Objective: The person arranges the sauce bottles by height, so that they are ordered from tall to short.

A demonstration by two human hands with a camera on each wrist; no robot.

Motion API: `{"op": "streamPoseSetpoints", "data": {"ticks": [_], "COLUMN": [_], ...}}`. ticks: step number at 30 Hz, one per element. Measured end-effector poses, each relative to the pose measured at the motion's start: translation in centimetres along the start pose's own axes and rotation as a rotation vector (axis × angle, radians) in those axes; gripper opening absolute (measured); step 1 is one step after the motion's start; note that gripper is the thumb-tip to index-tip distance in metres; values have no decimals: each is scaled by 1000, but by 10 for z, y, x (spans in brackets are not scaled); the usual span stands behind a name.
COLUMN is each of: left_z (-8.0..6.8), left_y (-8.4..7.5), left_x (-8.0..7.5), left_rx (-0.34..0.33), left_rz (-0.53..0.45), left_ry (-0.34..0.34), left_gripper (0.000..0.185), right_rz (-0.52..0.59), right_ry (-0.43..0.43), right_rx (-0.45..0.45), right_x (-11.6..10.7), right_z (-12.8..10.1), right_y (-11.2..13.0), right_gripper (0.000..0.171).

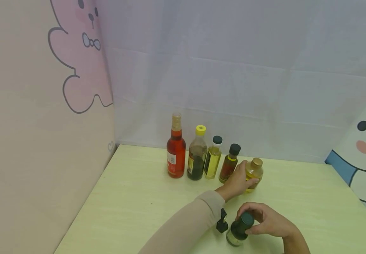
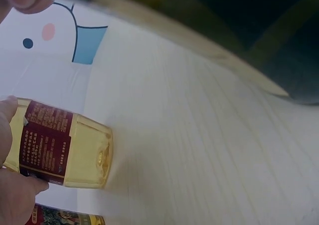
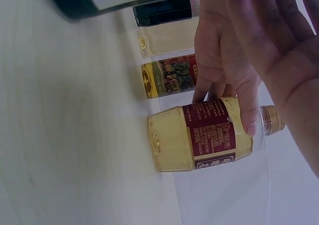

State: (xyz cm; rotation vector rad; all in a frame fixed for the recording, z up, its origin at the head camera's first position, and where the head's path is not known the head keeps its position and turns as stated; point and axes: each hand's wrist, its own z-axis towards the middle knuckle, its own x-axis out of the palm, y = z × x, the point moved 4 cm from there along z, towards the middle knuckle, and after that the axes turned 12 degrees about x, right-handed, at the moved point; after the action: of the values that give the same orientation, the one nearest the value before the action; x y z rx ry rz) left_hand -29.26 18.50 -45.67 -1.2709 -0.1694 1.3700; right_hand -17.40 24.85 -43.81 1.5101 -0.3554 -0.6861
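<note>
My left hand (image 1: 237, 180) grips a clear bottle of yellow oil (image 1: 254, 172) with a gold cap and a dark red label (image 2: 46, 141). That bottle stands at the right end of a row, its base at the table. Closer to me, my right hand (image 1: 270, 220) holds a dark green bottle (image 1: 238, 231) by its upper part, thumb on one side and fingers on the other. This bottle leans slightly, and in the right wrist view only part of the dark bottle (image 3: 75, 3) shows. Whether its base touches the table is unclear.
Left of the oil stand a red-liquid bottle (image 1: 176, 157), a yellow-capped dark sauce bottle (image 1: 197, 160), a slim yellow oil bottle (image 1: 213, 160) and a black-capped bottle (image 1: 229, 165). A small black object (image 1: 222, 223) is by the left cuff. Curtain walls enclose the pale table (image 1: 132, 201).
</note>
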Motion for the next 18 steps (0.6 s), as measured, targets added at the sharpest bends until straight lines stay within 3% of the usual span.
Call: {"op": "streamPoseSetpoints", "data": {"ticks": [18], "left_z": [2], "left_y": [2], "left_x": [-2], "left_rx": [-12], "left_rz": [49], "left_ry": [14], "left_gripper": [66], "right_rz": [23], "right_ry": [7], "right_rx": [-17], "right_x": [0], "right_z": [1], "right_y": [0], "right_gripper": [43]}}
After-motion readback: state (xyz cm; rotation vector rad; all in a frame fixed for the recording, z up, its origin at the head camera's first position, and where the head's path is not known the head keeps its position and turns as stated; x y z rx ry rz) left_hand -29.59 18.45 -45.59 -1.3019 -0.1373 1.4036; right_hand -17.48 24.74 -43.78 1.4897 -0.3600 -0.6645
